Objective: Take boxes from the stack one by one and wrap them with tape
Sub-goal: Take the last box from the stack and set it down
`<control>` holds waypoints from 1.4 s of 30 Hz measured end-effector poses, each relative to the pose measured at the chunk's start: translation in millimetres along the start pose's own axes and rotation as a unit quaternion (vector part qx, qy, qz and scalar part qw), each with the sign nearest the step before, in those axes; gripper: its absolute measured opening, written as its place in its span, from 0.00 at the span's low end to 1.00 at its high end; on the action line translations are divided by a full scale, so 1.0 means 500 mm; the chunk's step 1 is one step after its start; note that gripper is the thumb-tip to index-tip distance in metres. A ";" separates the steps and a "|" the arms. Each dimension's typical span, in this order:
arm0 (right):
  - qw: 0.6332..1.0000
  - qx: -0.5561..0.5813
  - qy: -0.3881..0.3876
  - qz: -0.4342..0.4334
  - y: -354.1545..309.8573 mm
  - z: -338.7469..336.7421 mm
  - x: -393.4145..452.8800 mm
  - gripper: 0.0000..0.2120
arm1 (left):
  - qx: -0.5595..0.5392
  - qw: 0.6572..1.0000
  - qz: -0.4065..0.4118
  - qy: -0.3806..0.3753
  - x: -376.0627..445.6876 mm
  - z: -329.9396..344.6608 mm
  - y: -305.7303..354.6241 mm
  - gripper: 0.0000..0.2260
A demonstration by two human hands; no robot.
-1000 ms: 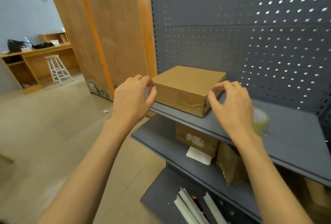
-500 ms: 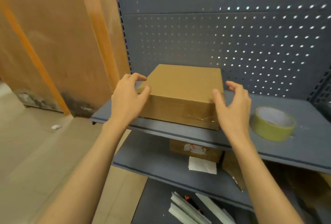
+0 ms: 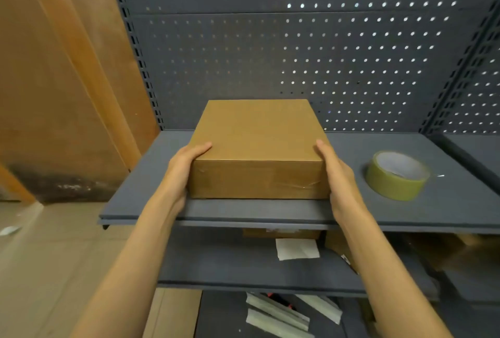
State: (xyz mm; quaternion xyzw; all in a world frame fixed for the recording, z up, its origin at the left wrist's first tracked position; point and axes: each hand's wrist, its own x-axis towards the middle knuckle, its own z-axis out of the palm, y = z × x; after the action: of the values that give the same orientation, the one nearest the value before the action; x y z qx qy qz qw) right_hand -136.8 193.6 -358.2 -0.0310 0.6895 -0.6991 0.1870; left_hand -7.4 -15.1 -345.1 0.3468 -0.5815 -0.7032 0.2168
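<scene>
- While the box [image 3: 257, 145] sits flat on the shelf [image 3: 433, 210], some clear tape already shows on its near face; more wrapping likely remains.
- The left hand [image 3: 180, 172] and right hand [image 3: 338, 178] clasp its sides, thumbs on top, other fingers hidden.
- Its long axis seems to run toward the pegboard [image 3: 297, 53].
- The tape roll [image 3: 396, 175] lies apart, on the right.

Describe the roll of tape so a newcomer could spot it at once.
Find the grey metal shelf in front of the perforated back panel. On its top board, to the right of the cardboard box and clear of it, lies the roll of tape, flat on its side. It is the only round, olive-green thing there, with a pale core.
</scene>
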 end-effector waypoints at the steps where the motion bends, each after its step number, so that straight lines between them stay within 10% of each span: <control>1: 1.000 0.014 -0.003 -0.001 -0.001 0.000 -0.001 0.22 | -0.004 1.000 0.004 -0.006 -0.001 0.001 0.001 0.15; 28: 0.981 0.101 0.020 -0.164 -0.187 -0.075 -0.082 0.21 | -0.074 0.974 0.212 -0.042 -0.086 0.087 0.143 0.12; 42: 0.972 0.116 0.003 -0.205 -0.240 -0.371 -0.022 0.24 | -0.080 0.965 0.246 -0.038 -0.185 0.376 0.121 0.14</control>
State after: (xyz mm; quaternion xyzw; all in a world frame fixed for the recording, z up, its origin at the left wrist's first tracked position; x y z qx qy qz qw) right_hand -208.7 370.9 -247.6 -0.1474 0.5835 -0.7976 0.0401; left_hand -90.8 162.0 -249.2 0.1472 -0.5984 -0.6852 0.3882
